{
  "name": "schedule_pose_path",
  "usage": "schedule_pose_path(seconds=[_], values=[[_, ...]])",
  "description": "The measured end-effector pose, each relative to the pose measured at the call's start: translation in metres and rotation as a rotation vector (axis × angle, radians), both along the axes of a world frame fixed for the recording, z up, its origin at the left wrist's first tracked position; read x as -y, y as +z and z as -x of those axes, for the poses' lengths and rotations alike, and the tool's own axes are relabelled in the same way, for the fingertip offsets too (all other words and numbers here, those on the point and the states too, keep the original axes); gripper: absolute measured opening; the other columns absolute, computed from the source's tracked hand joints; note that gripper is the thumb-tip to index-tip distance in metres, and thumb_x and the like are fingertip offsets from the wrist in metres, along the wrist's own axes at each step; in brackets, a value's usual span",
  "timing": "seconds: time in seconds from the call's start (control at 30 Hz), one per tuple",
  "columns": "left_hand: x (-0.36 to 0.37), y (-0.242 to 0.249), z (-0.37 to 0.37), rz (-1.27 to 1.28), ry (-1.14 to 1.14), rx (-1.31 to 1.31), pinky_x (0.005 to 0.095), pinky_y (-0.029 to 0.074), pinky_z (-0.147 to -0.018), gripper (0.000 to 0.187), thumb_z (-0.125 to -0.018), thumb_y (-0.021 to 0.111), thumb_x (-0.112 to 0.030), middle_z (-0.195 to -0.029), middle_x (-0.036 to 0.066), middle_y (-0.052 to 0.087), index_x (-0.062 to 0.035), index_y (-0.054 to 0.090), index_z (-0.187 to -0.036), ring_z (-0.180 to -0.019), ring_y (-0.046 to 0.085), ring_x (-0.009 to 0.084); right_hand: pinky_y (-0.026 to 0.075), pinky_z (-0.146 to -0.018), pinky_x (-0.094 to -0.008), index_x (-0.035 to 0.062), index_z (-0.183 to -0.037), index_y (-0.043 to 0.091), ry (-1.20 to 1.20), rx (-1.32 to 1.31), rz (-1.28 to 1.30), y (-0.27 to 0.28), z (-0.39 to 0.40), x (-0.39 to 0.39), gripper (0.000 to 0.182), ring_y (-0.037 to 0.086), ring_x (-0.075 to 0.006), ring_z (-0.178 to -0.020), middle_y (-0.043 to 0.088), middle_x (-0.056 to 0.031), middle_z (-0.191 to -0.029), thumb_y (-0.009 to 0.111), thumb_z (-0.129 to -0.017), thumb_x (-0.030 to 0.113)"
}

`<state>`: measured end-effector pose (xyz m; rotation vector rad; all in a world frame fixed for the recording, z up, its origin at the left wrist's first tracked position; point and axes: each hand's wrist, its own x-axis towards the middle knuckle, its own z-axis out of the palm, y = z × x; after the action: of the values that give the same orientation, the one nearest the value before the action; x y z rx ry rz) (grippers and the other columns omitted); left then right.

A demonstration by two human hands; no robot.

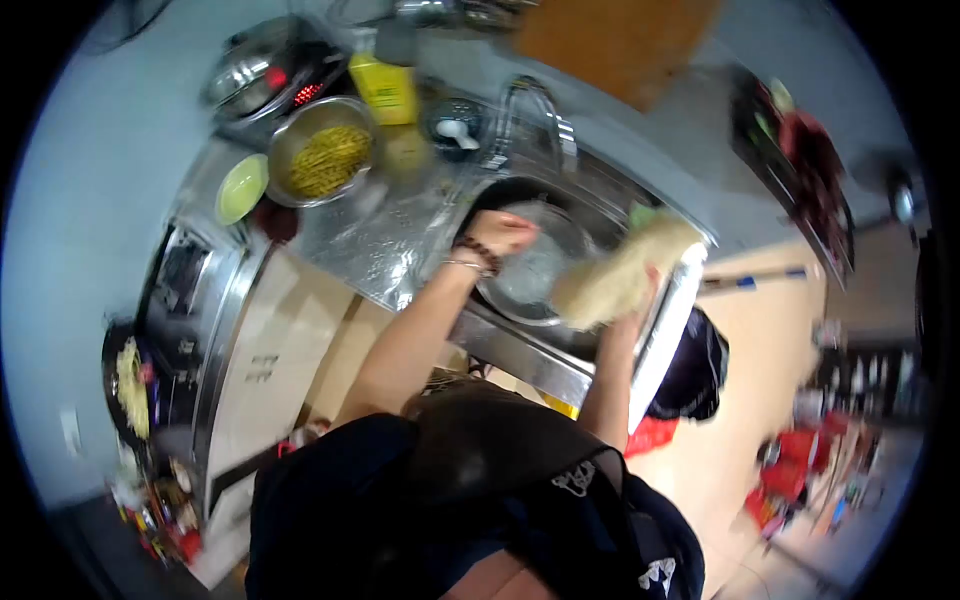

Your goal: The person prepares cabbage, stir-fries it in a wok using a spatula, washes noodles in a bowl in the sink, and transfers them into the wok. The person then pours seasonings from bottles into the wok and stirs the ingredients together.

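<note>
Kitchen seen through a tilted fisheye: steel counter (390, 240) running into a sink (600, 215) with a curved faucet (535, 105) behind it. Left hand (500, 232), beaded bracelet (478, 254) on the wrist, reaches into the sink and rests on the rim of a steel bowl (530, 275) sitting in the basin; fingers look curled over the edge, exact grip is blurred. Right hand (645, 285) is closed around a pale bundle, looks like noodles (620, 275), held over the bowl's right side; fingers mostly hidden behind it, so cannot tell how tight the grip is. On the counter left of the sink: metal bowl of yellow shredded food (322, 150), small green bowl (242, 188) just beside it, yellow bottle (385, 85) behind, steel pot (245, 70) on an induction cooker with a red display. Small white dish (455, 128) near the faucet. Wooden board (615, 40) leans at the top. Dark pan with yellow food (128, 385) far left. Person's dark clothing fills the bottom.
</note>
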<state>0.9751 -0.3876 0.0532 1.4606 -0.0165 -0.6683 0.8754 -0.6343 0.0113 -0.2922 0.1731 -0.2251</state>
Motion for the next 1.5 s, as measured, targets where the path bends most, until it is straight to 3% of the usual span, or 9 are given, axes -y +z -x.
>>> schedule_pose_path(seconds=[0.3, 0.6, 0.87, 1.03, 1.13, 1.27, 1.33, 1.4, 1.5], values=[[-0.014, -0.008, 0.010, 0.594, 0.223, -0.191, 0.0227, 0.047, -0.053, 0.009, -0.076, 0.067, -0.002, -0.073, 0.009, 0.062, 0.0043, 0.063, -0.081, -0.061, 0.057, 0.0150, 0.046, -0.087, -0.0452, 0.0019, -0.124, 0.044, 0.060, 0.025, 0.276, 0.001, -0.020, 0.023, 0.057, 0.056, -0.0328, -0.098, 0.055, -0.0182, -0.114, 0.048, -0.083, 0.041], [-0.281, 0.101, 0.087, 0.783, 0.567, 0.146, 0.0252, 0.049, -0.062, 0.016, -0.078, 0.065, -0.004, -0.083, 0.011, 0.062, 0.0043, 0.061, -0.091, -0.070, 0.059, 0.0142, 0.045, -0.089, -0.0434, 0.0018, -0.128, 0.040, -0.264, -0.079, 0.840, 0.157, -0.057, -0.141, 0.061, 0.055, -0.0314, -0.099, 0.051, -0.0184, -0.119, 0.048, -0.084, 0.043], [-0.614, 0.236, 0.257, 0.040, 1.186, 0.550, 0.0190, 0.042, -0.054, 0.023, -0.075, 0.065, -0.007, -0.074, 0.002, 0.061, 0.0042, 0.063, -0.094, -0.062, 0.052, 0.0063, 0.047, -0.087, -0.0444, 0.0031, -0.121, 0.044, 0.290, 0.544, 0.850, 0.268, -0.093, -0.538, 0.045, 0.058, -0.0297, -0.096, 0.053, -0.0176, -0.115, 0.047, -0.088, 0.033], [-0.774, 0.217, 0.337, -0.310, 1.273, 0.453, 0.0211, 0.047, -0.061, 0.029, -0.083, 0.062, -0.016, -0.086, 0.006, 0.063, 0.0034, 0.060, -0.104, -0.069, 0.056, 0.0080, 0.045, -0.089, -0.0439, 0.0020, -0.120, 0.048, 1.050, 0.548, 0.329, 0.298, 0.024, -0.821, 0.046, 0.053, -0.0269, -0.106, 0.055, -0.0139, -0.115, 0.061, -0.081, 0.024], [-0.834, 0.180, 0.372, -0.057, 1.210, 0.128, 0.0273, 0.052, -0.065, 0.032, -0.090, 0.053, -0.030, -0.098, 0.003, 0.060, -0.0026, 0.056, -0.106, -0.072, 0.059, 0.0118, 0.047, -0.087, -0.0419, 0.0015, -0.123, 0.045, 1.443, 0.410, 0.349, 0.269, 0.080, -0.934, 0.055, 0.053, -0.0265, -0.107, 0.054, -0.0148, -0.116, 0.068, -0.078, 0.024], [-0.887, 0.096, 0.408, -0.137, 1.167, -0.108, 0.0328, 0.050, -0.066, 0.042, -0.094, 0.038, -0.040, -0.078, 0.008, 0.063, -0.0026, 0.058, -0.098, -0.074, 0.061, 0.0166, 0.045, -0.088, -0.0448, 0.0034, -0.126, 0.043, 1.655, 0.559, 1.098, 0.152, 0.085, -1.032, 0.065, 0.054, -0.0288, -0.105, 0.053, -0.0174, -0.117, 0.072, -0.074, 0.030], [-0.894, 0.081, 0.421, -1.255, 0.691, 0.136, 0.0362, 0.047, -0.073, 0.039, -0.092, 0.042, -0.033, -0.081, 0.017, 0.063, 0.0027, 0.059, -0.091, -0.079, 0.061, 0.0260, 0.044, -0.090, -0.0407, 0.0024, -0.132, 0.034, 0.880, 0.861, 2.436, 0.146, 0.091, -1.045, 0.078, 0.052, -0.0340, -0.107, 0.049, -0.0242, -0.121, 0.072, -0.071, 0.033], [-0.894, 0.076, 0.429, -1.241, 0.630, 0.045, 0.0379, 0.046, -0.077, 0.030, -0.084, 0.049, -0.023, -0.090, 0.024, 0.062, 0.0030, 0.062, -0.091, -0.083, 0.060, 0.0331, 0.046, -0.083, -0.0379, 0.0007, -0.121, 0.048, 0.470, 1.236, 2.412, 0.163, 0.092, -1.035, 0.058, 0.057, -0.0334, -0.099, 0.057, -0.0242, -0.110, 0.067, -0.073, 0.026], [-0.921, 0.066, 0.431, -1.466, 0.630, 0.121, 0.0385, 0.049, -0.073, 0.026, -0.076, 0.052, -0.012, -0.085, 0.023, 0.063, 0.0002, 0.063, -0.097, -0.083, 0.062, 0.0348, 0.048, -0.077, -0.0373, 0.0023, -0.093, 0.065, 0.803, 1.819, 2.148, 0.221, 0.076, -1.046, 0.021, 0.062, -0.0339, -0.085, 0.063, -0.0204, -0.088, 0.056, -0.078, 0.015]])
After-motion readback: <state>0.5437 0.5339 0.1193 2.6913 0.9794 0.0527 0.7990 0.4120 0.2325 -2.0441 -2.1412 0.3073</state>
